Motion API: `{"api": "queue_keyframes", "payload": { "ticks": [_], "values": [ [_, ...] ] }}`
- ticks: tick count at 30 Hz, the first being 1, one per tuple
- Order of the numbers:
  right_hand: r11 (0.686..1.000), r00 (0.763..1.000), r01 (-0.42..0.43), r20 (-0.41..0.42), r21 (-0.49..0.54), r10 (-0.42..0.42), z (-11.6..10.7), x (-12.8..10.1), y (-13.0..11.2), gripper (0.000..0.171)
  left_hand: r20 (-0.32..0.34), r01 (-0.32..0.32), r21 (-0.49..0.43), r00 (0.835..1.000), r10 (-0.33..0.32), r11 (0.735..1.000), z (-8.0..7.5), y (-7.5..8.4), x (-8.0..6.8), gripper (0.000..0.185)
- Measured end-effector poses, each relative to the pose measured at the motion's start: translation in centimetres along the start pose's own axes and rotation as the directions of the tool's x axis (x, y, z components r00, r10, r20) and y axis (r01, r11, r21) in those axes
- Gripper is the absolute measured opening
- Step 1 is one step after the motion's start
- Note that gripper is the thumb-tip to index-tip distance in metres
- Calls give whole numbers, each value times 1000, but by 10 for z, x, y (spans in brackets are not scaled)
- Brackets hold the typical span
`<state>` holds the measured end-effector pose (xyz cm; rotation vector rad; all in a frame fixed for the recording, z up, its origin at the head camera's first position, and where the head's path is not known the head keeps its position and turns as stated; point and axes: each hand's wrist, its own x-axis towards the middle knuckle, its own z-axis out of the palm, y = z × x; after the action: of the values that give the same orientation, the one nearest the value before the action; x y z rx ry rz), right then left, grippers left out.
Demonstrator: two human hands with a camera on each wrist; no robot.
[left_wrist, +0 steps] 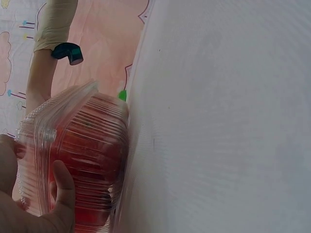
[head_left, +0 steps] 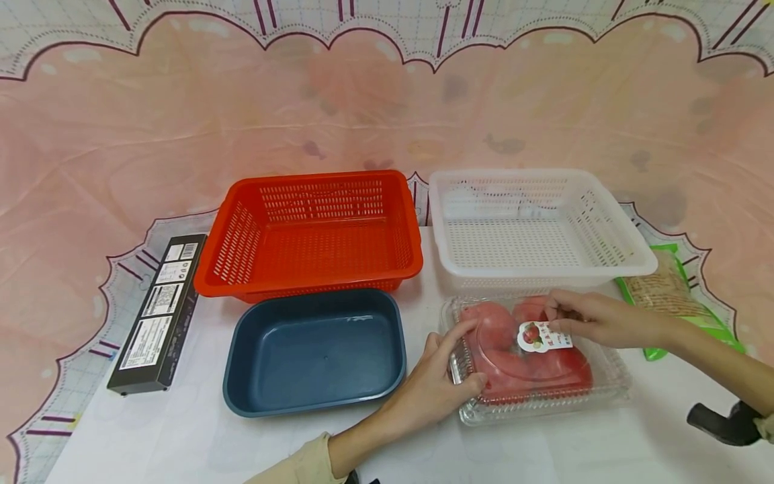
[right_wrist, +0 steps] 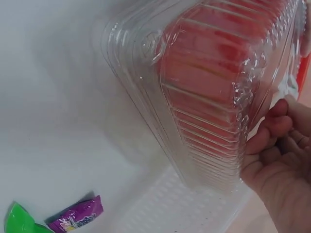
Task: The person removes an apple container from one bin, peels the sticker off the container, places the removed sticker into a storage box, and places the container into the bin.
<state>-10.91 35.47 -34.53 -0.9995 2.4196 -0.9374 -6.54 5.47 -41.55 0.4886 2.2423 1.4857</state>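
Note:
A clear plastic clamshell box [head_left: 605, 376] holding several red, round fruits [head_left: 492, 323] lies on the table's right side. On its lid is a white sticker label [head_left: 544, 337] with a picture of red fruit. My right hand [head_left: 583, 314] pinches the label's right end between thumb and curled fingers. In the right wrist view that hand [right_wrist: 282, 150] is close over the lid. My left hand [head_left: 438, 376] grips the box's left edge, index finger on top of the lid. The left wrist view shows its thumb [left_wrist: 63, 187] against the ribbed side.
Behind stand a red basket [head_left: 311, 289] and a white basket [head_left: 544, 272]. A blue tub [head_left: 314, 400] is left of the box, a long black carton [head_left: 158, 312] farther left. A green packet [head_left: 671, 296] lies right; a purple wrapper [right_wrist: 77, 216] shows in the right wrist view.

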Motion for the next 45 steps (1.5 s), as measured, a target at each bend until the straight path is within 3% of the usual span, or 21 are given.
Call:
{"api": "queue_keyframes", "payload": {
  "ticks": [7, 33, 45],
  "values": [
    [994, 999, -1, 47, 110, -4, -4, 0, 3, 4, 0, 3, 5, 1000, -3, 1000, 0, 1, 0, 68],
    [975, 986, -145, 102, 171, 129, -14, 0, 1, 3, -3, 1, 6, 1000, -1, 1000, 0, 1, 0, 69],
    [965, 982, -166, 122, 203, 143, -16, 0, 3, 3, -6, 2, 7, 1000, -2, 1000, 0, 0, 1, 69]
  ]
}}
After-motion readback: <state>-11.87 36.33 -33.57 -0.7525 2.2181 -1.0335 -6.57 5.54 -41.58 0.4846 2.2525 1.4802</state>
